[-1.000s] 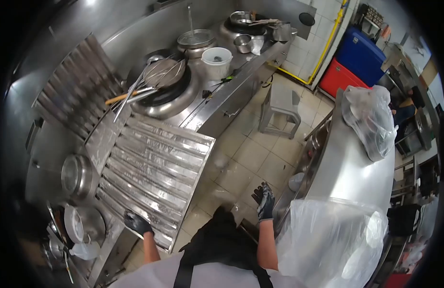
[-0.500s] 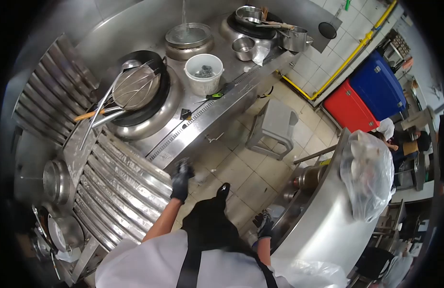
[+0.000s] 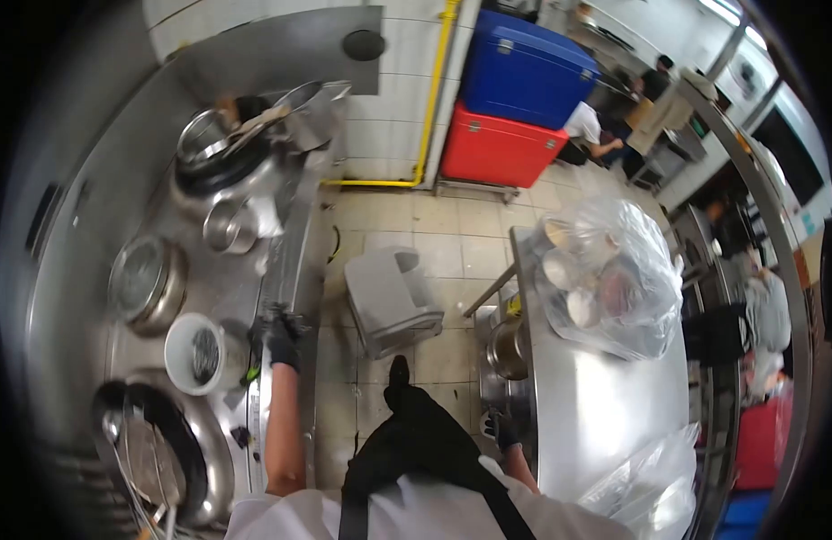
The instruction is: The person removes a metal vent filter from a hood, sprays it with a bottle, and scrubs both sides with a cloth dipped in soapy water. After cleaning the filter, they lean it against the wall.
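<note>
My left hand [image 3: 281, 340], in a black glove, is over the front edge of the steel stove counter [image 3: 288, 247]. Its fingers stretch forward, somewhat blurred, with no held object visible. Beside it on the counter stands a white bucket [image 3: 177, 358] with a grey, scrubber-like mass [image 3: 204, 355] inside. A green-handled tool [image 3: 253, 373] lies between the bucket and my wrist. My right hand [image 3: 503, 432], also black-gloved, hangs low by the side of the steel table [image 3: 596, 396]. Its fingers look loosely apart, and I see nothing held in them.
A grey plastic stool [image 3: 384, 292] stands on the tiled floor ahead. Plastic-bagged items [image 3: 614, 279] sit on the right table. Pots [image 3: 229, 225] and a wok with a strainer [image 3: 150, 459] rest on the left. Blue [image 3: 529, 67] and red coolers [image 3: 497, 148] are stacked ahead; people work beyond.
My view has swung right and I have stepped forward along the counter. My left hand has gone from beside the ridged steel panel to beside the bucket. My right hand stays low by the table.
</note>
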A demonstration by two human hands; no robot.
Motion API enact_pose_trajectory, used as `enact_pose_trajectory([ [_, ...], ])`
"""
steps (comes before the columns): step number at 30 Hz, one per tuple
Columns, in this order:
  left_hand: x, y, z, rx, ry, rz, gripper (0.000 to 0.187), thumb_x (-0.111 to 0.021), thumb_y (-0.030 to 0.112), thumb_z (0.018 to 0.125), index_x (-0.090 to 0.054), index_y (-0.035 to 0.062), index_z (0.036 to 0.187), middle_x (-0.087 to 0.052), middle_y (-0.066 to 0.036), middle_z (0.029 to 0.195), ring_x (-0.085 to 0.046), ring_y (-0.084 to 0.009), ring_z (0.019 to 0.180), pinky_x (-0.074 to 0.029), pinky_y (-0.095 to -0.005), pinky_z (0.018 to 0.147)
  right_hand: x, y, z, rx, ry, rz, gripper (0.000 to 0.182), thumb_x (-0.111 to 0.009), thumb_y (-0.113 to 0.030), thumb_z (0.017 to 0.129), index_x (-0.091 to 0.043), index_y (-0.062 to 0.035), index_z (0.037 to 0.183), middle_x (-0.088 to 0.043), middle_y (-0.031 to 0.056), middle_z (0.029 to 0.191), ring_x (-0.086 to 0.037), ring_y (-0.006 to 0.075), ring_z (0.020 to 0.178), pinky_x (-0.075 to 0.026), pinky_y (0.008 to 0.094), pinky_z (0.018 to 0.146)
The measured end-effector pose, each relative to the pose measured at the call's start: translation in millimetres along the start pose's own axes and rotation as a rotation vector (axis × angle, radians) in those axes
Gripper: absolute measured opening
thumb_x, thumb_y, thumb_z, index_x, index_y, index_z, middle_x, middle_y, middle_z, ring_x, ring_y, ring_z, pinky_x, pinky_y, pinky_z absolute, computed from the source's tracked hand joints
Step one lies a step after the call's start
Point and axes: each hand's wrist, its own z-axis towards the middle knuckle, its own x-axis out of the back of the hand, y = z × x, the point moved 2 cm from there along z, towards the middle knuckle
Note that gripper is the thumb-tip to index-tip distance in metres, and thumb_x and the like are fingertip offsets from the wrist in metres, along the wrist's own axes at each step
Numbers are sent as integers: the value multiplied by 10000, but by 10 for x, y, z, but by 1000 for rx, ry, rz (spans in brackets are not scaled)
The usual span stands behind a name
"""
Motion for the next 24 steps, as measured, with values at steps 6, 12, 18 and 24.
enact_pose_trajectory([
  [6,296,445,2558,-77,-181,-305,344,-514,446,930,-637,128,886,-594,-16,671,-569,-160,578,-468,-318,501,-257,-215,880,135,56,-250,257,-542,-259,906,-688,-131,1073,-606,12,707,-552,108,552,-467,298,485],
  [12,239,1252,3048,117,-15,813,328,-535,425,908,-624,109,918,-587,-33,728,-569,-180,622,-471,-334,538,-369,-588,564,-78,174,-92,264,-537,-291,905,-679,-144,1073,-637,33,773,-542,129,585,-478,288,517],
  [18,-500,1261,3656,-73,-109,1274,325,-556,405,886,-611,90,951,-579,-51,785,-568,-200,667,-474,-350,575,-279,204,-1039,-377,637,-548,326,-555,-332,881,-655,-91,1076,-673,95,917,-613,183,718,-518,367,619],
  [24,-1208,1209,3780,-212,-206,1422,335,-577,384,863,-598,72,983,-572,-68,841,-568,-220,711,-477,-367,612,-1117,1860,-3107,-531,785,-210,401,-536,-416,902,-658,-85,1094,-683,190,952,-675,326,824,-500,432,704],
])
